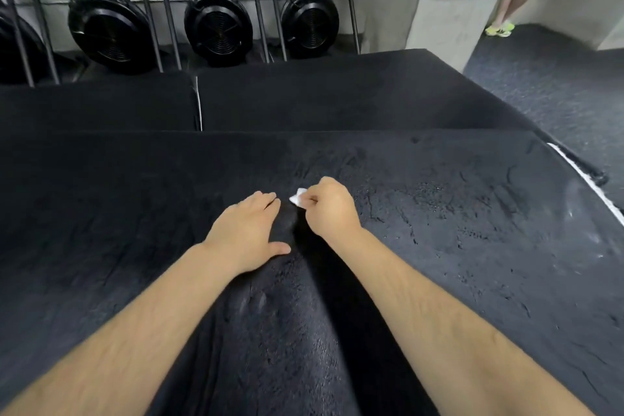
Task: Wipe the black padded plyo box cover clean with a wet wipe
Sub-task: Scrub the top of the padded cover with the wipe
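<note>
Plyo box cover [439,213] — brace with flat, straight-fingered left hand [248,230]; drag wet wipe [298,197], pinched in curled right hand [332,209], toward right edge.

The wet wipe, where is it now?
In the head view, the wet wipe is pinched in the right hand, near the middle of the black cover, beside the left hand.

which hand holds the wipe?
The right hand: it pinches the small white wet wipe; the left hand lies flat, empty, on the black padded cover.
</note>
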Demonstrator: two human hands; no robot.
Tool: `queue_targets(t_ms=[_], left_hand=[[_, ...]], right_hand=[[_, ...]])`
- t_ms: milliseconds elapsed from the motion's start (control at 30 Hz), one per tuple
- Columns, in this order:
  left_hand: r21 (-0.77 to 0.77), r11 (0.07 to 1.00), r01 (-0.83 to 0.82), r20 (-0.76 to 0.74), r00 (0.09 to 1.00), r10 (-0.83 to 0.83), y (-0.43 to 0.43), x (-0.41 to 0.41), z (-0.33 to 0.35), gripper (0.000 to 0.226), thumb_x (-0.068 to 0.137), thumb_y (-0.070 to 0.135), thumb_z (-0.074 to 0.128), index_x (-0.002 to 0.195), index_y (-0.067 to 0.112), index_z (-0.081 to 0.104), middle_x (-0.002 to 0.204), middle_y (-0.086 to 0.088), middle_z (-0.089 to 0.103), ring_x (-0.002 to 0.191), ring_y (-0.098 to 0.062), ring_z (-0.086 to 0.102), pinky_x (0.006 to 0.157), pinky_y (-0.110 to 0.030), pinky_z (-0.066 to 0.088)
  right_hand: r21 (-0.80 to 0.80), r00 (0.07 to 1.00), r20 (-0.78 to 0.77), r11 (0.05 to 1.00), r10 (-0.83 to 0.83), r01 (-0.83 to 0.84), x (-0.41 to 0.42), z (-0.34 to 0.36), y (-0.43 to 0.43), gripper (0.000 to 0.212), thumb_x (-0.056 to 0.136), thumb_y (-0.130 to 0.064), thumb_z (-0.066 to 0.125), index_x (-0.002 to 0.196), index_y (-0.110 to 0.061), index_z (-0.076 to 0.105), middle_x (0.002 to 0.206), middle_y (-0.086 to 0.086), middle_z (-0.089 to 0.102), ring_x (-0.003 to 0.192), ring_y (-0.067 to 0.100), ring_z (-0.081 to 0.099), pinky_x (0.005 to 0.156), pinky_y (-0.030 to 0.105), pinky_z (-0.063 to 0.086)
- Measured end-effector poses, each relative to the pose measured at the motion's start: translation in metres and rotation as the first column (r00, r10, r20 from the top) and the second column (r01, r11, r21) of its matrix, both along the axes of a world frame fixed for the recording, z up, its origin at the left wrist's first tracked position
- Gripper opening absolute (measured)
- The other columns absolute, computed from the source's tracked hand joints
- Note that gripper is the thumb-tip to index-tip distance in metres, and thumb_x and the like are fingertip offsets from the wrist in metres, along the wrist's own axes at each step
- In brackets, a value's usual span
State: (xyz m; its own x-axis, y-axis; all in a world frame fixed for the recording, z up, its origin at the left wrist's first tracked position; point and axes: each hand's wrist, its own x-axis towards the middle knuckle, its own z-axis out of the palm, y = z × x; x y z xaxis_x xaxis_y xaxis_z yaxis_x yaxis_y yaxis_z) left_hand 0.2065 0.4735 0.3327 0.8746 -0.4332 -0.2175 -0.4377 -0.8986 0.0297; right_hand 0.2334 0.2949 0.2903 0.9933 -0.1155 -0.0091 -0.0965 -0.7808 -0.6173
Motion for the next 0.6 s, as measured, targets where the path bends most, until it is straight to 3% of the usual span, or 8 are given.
queue_targets(t_ms=[67,133,200,233,333,400,500,600], left_hand=[[-0.024,1.0,-0.003,-0.109,0.994,0.0,0.0,0.001,-0.006,0.088,0.096,0.06,0.05,0.16,0.017,0.007,0.168,0.005,-0.001,0.154,-0.015,-0.002,0.123,-0.036,0.017],[-0.071,0.997,-0.033,-0.139,0.99,0.023,-0.001,0.002,-0.01,0.086,0.098,0.054,0.051,0.16,0.017,0.005,0.167,0.007,-0.005,0.154,-0.013,-0.006,0.123,-0.036,0.014],[-0.08,0.996,-0.037,-0.137,0.99,0.026,-0.004,0.004,-0.01,0.084,0.099,0.05,0.051,0.16,0.017,0.004,0.167,0.006,-0.006,0.154,-0.014,-0.007,0.122,-0.036,0.013],[-0.076,0.996,-0.037,-0.137,0.99,0.026,-0.005,0.004,-0.011,0.083,0.099,0.048,0.052,0.16,0.017,0.004,0.167,0.006,-0.007,0.154,-0.014,-0.007,0.122,-0.036,0.013],[-0.072,0.996,-0.043,-0.159,0.987,0.031,-0.006,0.006,-0.01,0.084,0.099,0.048,0.053,0.16,0.018,0.004,0.167,0.007,-0.007,0.154,-0.014,-0.006,0.122,-0.036,0.014],[-0.074,0.996,-0.042,-0.159,0.987,0.03,-0.006,0.008,-0.008,0.084,0.098,0.048,0.055,0.16,0.018,0.007,0.167,0.007,-0.004,0.153,-0.015,-0.003,0.12,-0.036,0.018],[-0.053,0.999,-0.011,-0.123,0.992,0.004,-0.008,0.009,-0.009,0.082,0.097,0.047,0.056,0.158,0.015,0.011,0.166,0.003,0.0,0.152,-0.017,0.001,0.118,-0.037,0.021],[-0.04,0.999,0.0,-0.116,0.993,-0.005,-0.009,0.009,-0.013,0.081,0.098,0.047,0.054,0.158,0.015,0.01,0.166,0.002,-0.001,0.153,-0.019,0.0,0.119,-0.038,0.02]], right_hand=[[-0.057,0.999,0.035,0.998,-0.027,0.029,0.009,-0.002,0.007,0.03,0.091,-0.01,0.058,0.066,-0.015,0.042,0.094,-0.005,0.058,0.091,0.024,0.062,0.062,0.025,0.039],[-0.071,0.994,0.094,0.997,0.05,-0.043,0.009,-0.005,0.015,0.037,0.095,-0.013,0.06,0.062,-0.018,0.046,0.087,-0.006,0.047,0.088,0.023,0.058,0.063,0.026,0.041],[-0.059,0.995,0.069,0.996,0.078,-0.073,0.016,0.001,0.006,0.029,0.095,-0.018,0.063,0.066,-0.022,0.066,0.093,-0.004,0.052,0.094,0.022,0.06,0.076,0.03,0.049],[-0.03,0.997,0.057,0.998,0.052,-0.05,0.027,0.003,-0.003,0.032,0.094,-0.019,0.064,0.063,-0.026,0.065,0.099,-0.004,0.058,0.098,0.022,0.062,0.08,0.03,0.051],[0.011,0.996,0.049,0.997,-0.079,0.078,0.058,0.012,-0.012,0.044,0.089,-0.007,0.055,0.056,-0.025,0.031,0.119,0.004,0.068,0.103,0.029,0.066,0.081,0.036,0.055],[-0.021,0.993,0.072,0.995,-0.093,0.094,0.064,0.009,-0.004,0.041,0.085,0.0,0.051,0.058,-0.022,0.029,0.111,0.002,0.069,0.097,0.025,0.066,0.071,0.035,0.056],[-0.041,0.996,0.059,0.997,0.069,-0.066,0.048,-0.003,0.011,0.025,0.088,-0.001,0.055,0.064,-0.007,0.054,0.085,-0.009,0.048,0.083,0.019,0.058,0.053,0.017,0.035],[-0.041,0.97,0.129,0.978,0.207,-0.204,0.044,-0.01,0.013,0.027,0.094,-0.003,0.056,0.078,-0.015,0.075,0.076,-0.009,0.038,0.082,0.019,0.055,0.058,0.015,0.031]])
